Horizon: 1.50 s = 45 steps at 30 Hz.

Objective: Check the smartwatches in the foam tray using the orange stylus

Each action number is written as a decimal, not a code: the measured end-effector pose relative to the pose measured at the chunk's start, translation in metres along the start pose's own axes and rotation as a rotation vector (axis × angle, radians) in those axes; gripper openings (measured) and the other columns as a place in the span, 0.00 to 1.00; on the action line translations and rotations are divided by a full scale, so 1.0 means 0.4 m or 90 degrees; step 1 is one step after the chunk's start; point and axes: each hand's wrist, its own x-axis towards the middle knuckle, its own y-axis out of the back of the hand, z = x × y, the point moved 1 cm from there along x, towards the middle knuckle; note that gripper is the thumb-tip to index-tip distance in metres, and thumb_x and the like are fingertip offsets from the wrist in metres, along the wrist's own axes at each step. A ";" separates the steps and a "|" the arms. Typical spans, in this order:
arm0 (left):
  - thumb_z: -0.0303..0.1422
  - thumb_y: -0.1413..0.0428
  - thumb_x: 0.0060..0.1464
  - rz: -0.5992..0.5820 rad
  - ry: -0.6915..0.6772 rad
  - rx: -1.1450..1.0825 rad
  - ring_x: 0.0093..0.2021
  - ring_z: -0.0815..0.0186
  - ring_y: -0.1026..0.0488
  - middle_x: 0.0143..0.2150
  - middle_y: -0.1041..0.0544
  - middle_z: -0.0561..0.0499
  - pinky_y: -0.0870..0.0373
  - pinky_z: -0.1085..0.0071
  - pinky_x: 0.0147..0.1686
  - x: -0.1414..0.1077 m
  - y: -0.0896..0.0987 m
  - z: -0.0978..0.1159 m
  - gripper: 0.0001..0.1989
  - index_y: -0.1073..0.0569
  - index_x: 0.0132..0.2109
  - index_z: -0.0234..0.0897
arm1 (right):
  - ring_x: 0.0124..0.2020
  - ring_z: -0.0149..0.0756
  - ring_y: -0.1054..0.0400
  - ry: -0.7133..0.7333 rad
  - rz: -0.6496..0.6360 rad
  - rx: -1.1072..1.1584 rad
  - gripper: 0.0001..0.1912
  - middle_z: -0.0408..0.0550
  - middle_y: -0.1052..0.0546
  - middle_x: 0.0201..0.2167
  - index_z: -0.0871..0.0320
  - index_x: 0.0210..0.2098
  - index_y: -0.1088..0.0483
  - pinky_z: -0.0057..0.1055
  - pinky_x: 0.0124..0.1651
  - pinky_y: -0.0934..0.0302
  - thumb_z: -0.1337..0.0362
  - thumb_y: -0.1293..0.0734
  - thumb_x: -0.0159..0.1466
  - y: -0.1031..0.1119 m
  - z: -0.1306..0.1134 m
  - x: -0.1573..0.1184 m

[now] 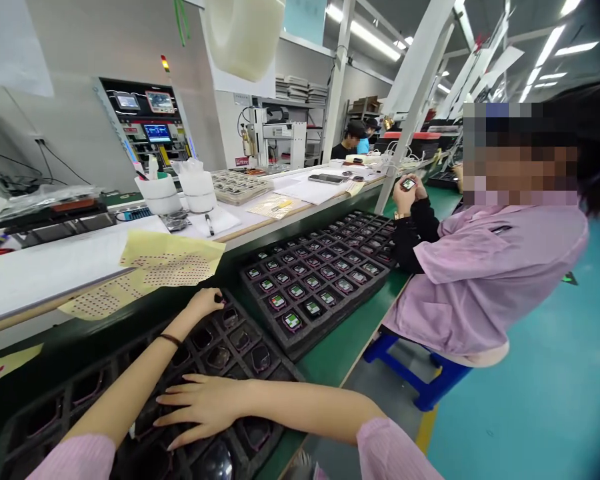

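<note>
My left hand (206,306) reaches to the far corner of the near black foam tray (291,375), its fingers closed round a small dark item (219,299) too small to make out. Over the middle of that same tray, my right hand (203,408) lies palm down with its fingers spread and nothing held. Dark square watch-like pieces (261,359) sit in the tray's compartments, some of them hidden beneath my hands and forearms.
Beyond stands another foam tray (325,331) of pieces with lit screens. A person in pink (485,280) sits on a blue stool (420,383) at the right, holding a device. Yellow dotted sheets (175,260) hang over the shelf edge.
</note>
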 end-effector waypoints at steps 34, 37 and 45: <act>0.23 0.35 0.29 -0.050 -0.006 -0.098 0.33 0.60 0.24 0.29 0.20 0.49 0.31 0.71 0.36 -0.199 -0.006 -0.005 0.11 0.20 0.28 0.36 | 0.69 0.43 0.52 -0.045 0.016 0.219 0.27 0.59 0.42 0.67 0.62 0.62 0.40 0.46 0.69 0.62 0.53 0.44 0.70 -0.043 -0.022 -0.013; 0.20 0.37 0.29 -0.048 0.015 -0.138 0.34 0.60 0.24 0.27 0.20 0.51 0.31 0.71 0.39 -0.200 -0.033 -0.002 0.10 0.21 0.25 0.37 | 0.67 0.43 0.48 -0.040 0.040 0.226 0.24 0.59 0.39 0.65 0.62 0.60 0.36 0.47 0.68 0.56 0.55 0.43 0.69 -0.045 -0.025 -0.012; 0.36 0.36 0.44 0.054 0.024 -0.409 0.42 0.60 0.25 0.42 0.20 0.44 0.30 0.65 0.47 -0.298 0.009 -0.063 0.20 0.22 0.45 0.32 | 0.48 0.41 0.29 -0.317 0.513 0.236 0.15 0.54 0.22 0.43 0.57 0.45 0.26 0.42 0.54 0.35 0.63 0.43 0.69 0.024 0.059 -0.067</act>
